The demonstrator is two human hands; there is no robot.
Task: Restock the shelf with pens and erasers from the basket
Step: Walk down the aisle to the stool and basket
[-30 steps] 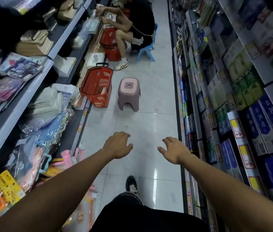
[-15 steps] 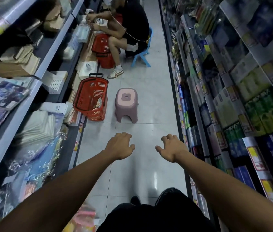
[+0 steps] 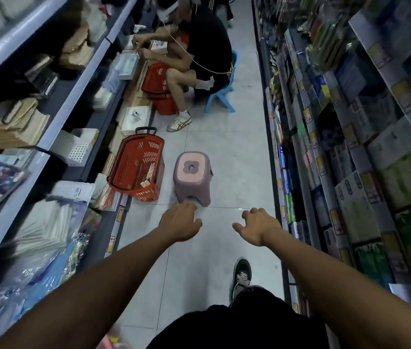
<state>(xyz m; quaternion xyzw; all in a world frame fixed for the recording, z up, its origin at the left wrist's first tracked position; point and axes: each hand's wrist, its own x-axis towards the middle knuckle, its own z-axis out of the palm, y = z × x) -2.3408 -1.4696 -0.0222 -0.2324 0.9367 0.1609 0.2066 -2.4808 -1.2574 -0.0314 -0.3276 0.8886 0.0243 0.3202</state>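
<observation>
A red shopping basket (image 3: 128,157) stands on the aisle floor by the left shelving, tilted, with a few small packets (image 3: 148,178) in its near corner. My left hand (image 3: 179,224) and my right hand (image 3: 258,227) are stretched out ahead of me over the floor, both with loosely curled fingers and holding nothing. The basket lies ahead and to the left of my left hand. The left shelf (image 3: 55,127) carries notebooks and packaged stationery.
A pink plastic stool (image 3: 192,178) sits right of the basket, just beyond my left hand. Farther down, a person (image 3: 199,59) sits on a blue chair (image 3: 221,95) with more red baskets (image 3: 157,83). The right shelving (image 3: 350,147) is packed with boxes. My shoe (image 3: 241,274) is on the tiles.
I have walked forward along the aisle: the basket, the stool and the seated person have come closer. Both hands stay stretched out and hold nothing.
</observation>
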